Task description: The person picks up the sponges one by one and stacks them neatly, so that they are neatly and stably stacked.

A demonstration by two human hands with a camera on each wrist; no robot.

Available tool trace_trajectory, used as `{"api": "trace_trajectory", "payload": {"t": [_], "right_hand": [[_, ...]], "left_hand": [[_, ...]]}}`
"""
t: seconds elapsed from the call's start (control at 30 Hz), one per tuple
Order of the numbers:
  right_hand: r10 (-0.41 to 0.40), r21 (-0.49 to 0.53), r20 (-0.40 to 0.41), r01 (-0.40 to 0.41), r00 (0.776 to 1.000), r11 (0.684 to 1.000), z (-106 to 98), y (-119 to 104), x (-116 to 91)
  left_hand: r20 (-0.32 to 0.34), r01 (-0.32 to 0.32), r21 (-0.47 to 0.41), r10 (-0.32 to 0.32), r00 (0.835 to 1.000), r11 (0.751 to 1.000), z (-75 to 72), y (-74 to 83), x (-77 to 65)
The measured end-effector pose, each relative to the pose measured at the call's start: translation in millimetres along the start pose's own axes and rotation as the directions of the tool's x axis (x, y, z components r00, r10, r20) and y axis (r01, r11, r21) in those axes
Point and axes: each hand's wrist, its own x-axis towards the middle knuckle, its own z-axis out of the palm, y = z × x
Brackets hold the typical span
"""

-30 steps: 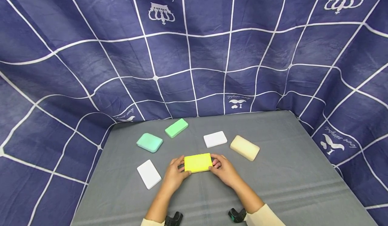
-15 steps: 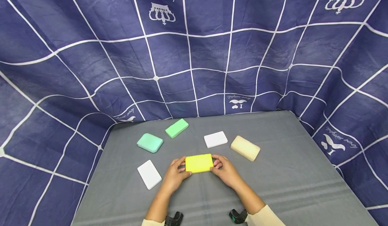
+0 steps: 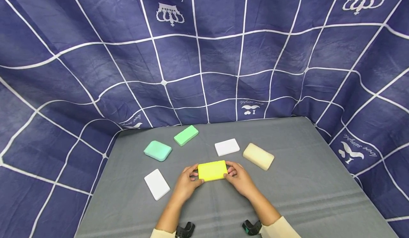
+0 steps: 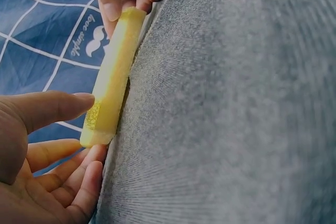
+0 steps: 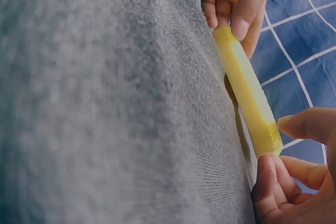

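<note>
A yellow sponge [image 3: 212,171], a flat rectangular block, is held between both hands low at the grey cloth; a dark shadow lies under it in the right wrist view. My left hand [image 3: 187,183] pinches its left end, thumb at the near edge and fingers at the far side. On the opposite end my right hand [image 3: 240,180] has a matching grip. The left wrist view shows the sponge [image 4: 113,80] edge-on, the left thumb pressing one face. In the right wrist view the sponge [image 5: 248,93] slants between the two hands. Whether its underside touches the cloth, I cannot tell.
On the grey table [image 3: 306,202] lie a white block [image 3: 157,184], a teal rounded sponge [image 3: 158,150], a green block [image 3: 186,135], another white block [image 3: 227,147] and a cream sponge [image 3: 258,156]. A blue checked curtain [image 3: 217,53] encloses the back and sides.
Both hands have shifted slightly to the right with the yellow sponge between them, and a touch farther from the body. Their grip looks the same, and the other blocks stay put.
</note>
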Motion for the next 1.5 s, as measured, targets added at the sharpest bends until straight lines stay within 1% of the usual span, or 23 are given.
{"api": "trace_trajectory", "payload": {"t": [0.2, 0.4, 0.47, 0.6, 0.83, 0.97, 1.23, 1.5], "right_hand": [[0.004, 0.021, -0.011, -0.004, 1.000, 1.000, -2.4, 1.6, 0.3], [-0.006, 0.017, -0.010, 0.006, 1.000, 1.000, -4.1, 3.2, -0.4], [-0.004, 0.016, -0.009, 0.004, 1.000, 1.000, -4.0, 3.5, -0.4], [-0.001, 0.008, -0.012, 0.001, 1.000, 1.000, -4.7, 4.1, -1.1], [0.017, 0.006, -0.012, -0.017, 1.000, 1.000, -5.4, 5.2, -0.9], [0.030, 0.006, -0.016, -0.030, 0.999, 1.000, -7.2, 4.7, -0.4], [0.021, 0.033, -0.049, -0.019, 0.999, 0.999, -16.6, 0.9, 1.4], [0.006, 0.035, -0.101, -0.002, 0.995, 0.999, -36.2, -2.2, 2.2]], "left_hand": [[0.008, -0.019, 0.008, 0.019, 1.000, 1.000, 0.8, -0.8, 0.8], [0.015, -0.031, 0.029, 0.031, 0.999, 0.999, 2.7, -4.5, 1.5], [0.013, -0.046, 0.033, 0.045, 0.999, 0.998, 2.9, -5.7, 1.8], [0.010, -0.033, 0.039, 0.033, 0.999, 0.999, 3.4, -5.8, 2.1], [0.019, -0.047, 0.050, 0.046, 0.999, 0.998, 3.7, -5.1, 1.5], [0.031, -0.033, 0.042, 0.031, 0.999, 0.999, 3.7, -6.1, 1.2], [0.045, -0.036, 0.044, 0.034, 0.998, 0.998, 2.8, -8.2, 3.8], [0.045, -0.034, 0.047, 0.032, 0.998, 0.998, 2.5, -10.4, 5.5]]}}
